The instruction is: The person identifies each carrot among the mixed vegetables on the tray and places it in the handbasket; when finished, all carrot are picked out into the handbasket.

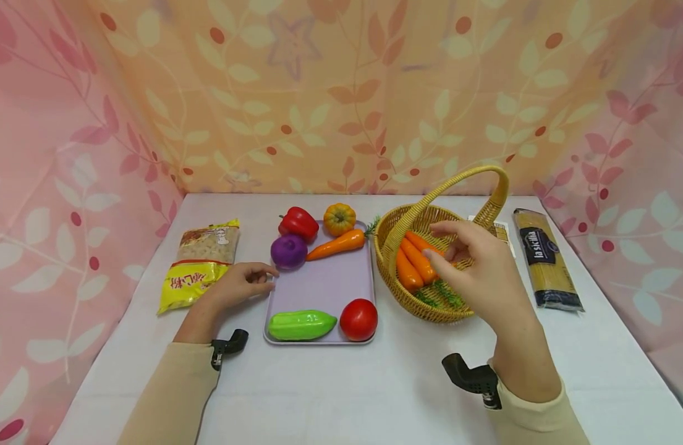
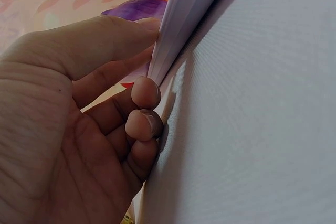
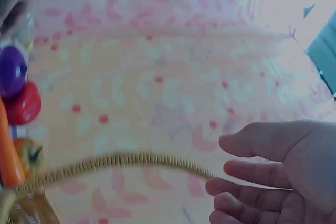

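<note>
At the tray's left edge is my left hand (image 1: 243,285), thumb and fingertips touching the rim in the left wrist view. The lilac tray (image 1: 324,287) bears a purple onion-like vegetable (image 1: 288,251), a red bell pepper (image 1: 299,224), a small pumpkin (image 1: 339,219), a carrot (image 1: 338,244), a green vegetable (image 1: 302,325) and a tomato (image 1: 358,319). Over the right side of the wicker basket (image 1: 388,262) hovers my right hand (image 1: 480,266), thumb and fingers apart with nothing between them. Several carrots (image 1: 416,262) lie inside the basket, partly hidden by its handle and this hand.
A yellow bag of dry food (image 1: 199,266) lies left of the tray. On the far right is a pack of spaghetti (image 1: 547,259). The basket's tall arched handle (image 1: 458,179) rises beside my right hand. A flat printed item (image 1: 502,233) lies partly behind the basket.
</note>
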`<act>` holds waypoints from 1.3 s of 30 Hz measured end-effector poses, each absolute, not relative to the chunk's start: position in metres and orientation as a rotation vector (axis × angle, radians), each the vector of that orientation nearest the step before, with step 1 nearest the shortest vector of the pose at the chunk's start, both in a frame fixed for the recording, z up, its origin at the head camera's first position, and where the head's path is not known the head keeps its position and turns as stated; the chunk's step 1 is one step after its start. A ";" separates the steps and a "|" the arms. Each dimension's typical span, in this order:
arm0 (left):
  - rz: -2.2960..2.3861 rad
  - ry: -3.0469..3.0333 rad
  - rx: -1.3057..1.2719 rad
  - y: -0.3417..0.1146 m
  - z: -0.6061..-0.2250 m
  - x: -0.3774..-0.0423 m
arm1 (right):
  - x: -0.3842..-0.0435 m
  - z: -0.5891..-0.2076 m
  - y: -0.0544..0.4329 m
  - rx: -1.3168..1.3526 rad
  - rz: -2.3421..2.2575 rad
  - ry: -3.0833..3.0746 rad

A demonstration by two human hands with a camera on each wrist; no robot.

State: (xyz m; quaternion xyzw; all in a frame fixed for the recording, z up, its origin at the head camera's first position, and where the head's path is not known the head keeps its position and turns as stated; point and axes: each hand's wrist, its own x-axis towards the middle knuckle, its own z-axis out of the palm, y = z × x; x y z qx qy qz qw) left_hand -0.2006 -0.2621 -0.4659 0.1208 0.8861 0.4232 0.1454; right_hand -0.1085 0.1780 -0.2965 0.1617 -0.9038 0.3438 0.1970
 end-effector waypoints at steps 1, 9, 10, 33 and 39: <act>1.215 2.555 0.352 -0.262 -0.466 -0.201 | -0.107 -0.296 0.172 0.508 0.968 -2.500; 1.217 2.556 0.335 -0.262 -0.466 -0.201 | -0.112 -0.304 0.119 0.751 0.946 -2.533; 1.221 2.550 0.329 -0.262 -0.466 -0.201 | -0.114 -0.307 0.112 0.756 0.925 -2.560; 1.227 2.549 0.299 -0.262 -0.466 -0.200 | -0.230 -0.409 0.037 0.333 0.896 -3.032; 1.218 2.554 0.318 -0.261 -0.465 -0.200 | -0.238 -0.423 0.039 0.324 0.740 -3.107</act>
